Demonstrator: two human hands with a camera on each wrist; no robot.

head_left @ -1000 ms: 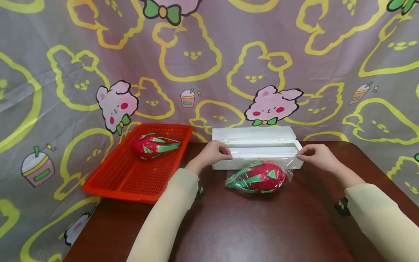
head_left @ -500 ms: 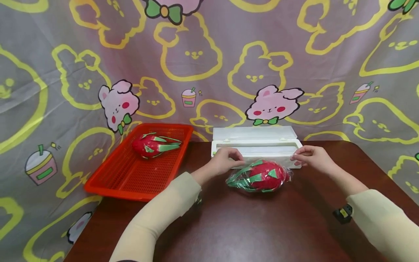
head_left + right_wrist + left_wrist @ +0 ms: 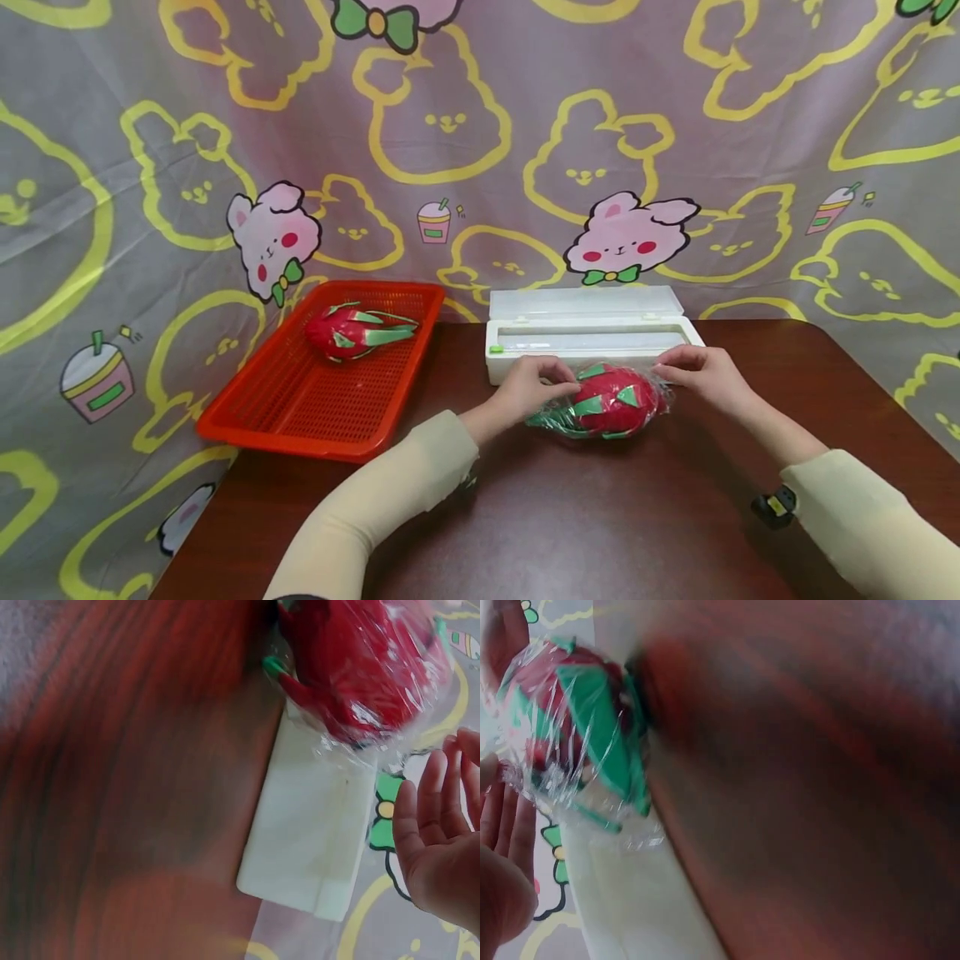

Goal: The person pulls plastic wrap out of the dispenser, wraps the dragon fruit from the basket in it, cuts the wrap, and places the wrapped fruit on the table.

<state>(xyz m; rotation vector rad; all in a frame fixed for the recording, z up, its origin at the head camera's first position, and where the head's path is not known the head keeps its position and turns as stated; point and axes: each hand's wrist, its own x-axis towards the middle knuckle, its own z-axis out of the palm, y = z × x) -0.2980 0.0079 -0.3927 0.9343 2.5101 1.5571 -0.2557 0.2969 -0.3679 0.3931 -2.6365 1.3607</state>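
A red dragon fruit (image 3: 613,404) with green scales lies on the table, wrapped in clear plastic wrap (image 3: 664,393). At its left, my left hand (image 3: 531,388) pinches the wrap between thumb and fingers, close over the fruit's top. On the other side, my right hand (image 3: 703,377) holds the wrap's upper right edge between thumb and forefinger, its other fingers loosely bent. Shiny creases of film cover the dragon fruit (image 3: 551,712) in the left wrist view. Beside the film in the right wrist view are the right hand's fingers (image 3: 431,799).
Directly behind the fruit stands a white plastic wrap dispenser (image 3: 501,368), its clear lid (image 3: 581,302) raised. A red plastic basket (image 3: 315,421) at the left holds a second dragon fruit (image 3: 348,332). A patterned cloth (image 3: 480,108) hangs behind the brown table (image 3: 570,517).
Both hands have come down and nearer the fruit, the left one moving rightward. The film that stretched up in front of the dispenser now lies closer over the dragon fruit.
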